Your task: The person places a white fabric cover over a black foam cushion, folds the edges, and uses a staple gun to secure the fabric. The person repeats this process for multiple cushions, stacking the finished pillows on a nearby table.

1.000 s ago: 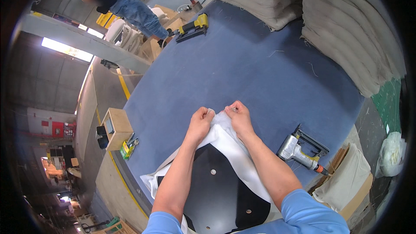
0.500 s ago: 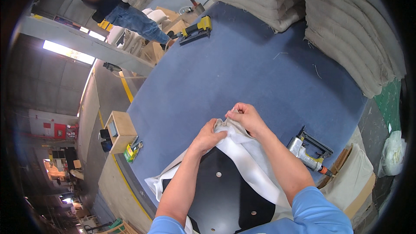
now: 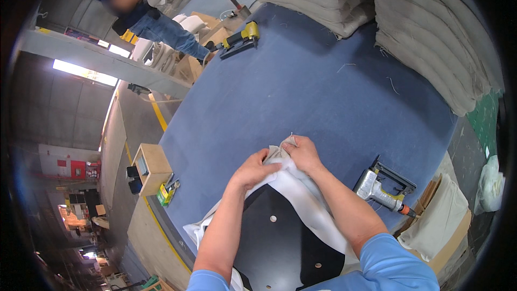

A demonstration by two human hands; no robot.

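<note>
Close in front of me lies a black panel with several round holes, its edges wrapped in white padding and beige fabric. At the panel's far end, my left hand grips the gathered fabric and padding, thumb on top. Just right of it, my right hand pinches a fold of the same beige fabric, its edge sticking up past the fingers. The fingertips of both hands are partly hidden in the cloth. A silver staple gun rests on the blue table to the right of my right forearm.
The blue padded table carries a yellow-and-black staple gun at its far left edge. Stacks of beige covers stand far right. A wooden box and a green-yellow box sit at the left edge. Another person works beyond.
My right hand has drawn slightly down and toward my left hand, still pinching the fabric. The left hand stays nearly in place. The person beyond has bent lower.
</note>
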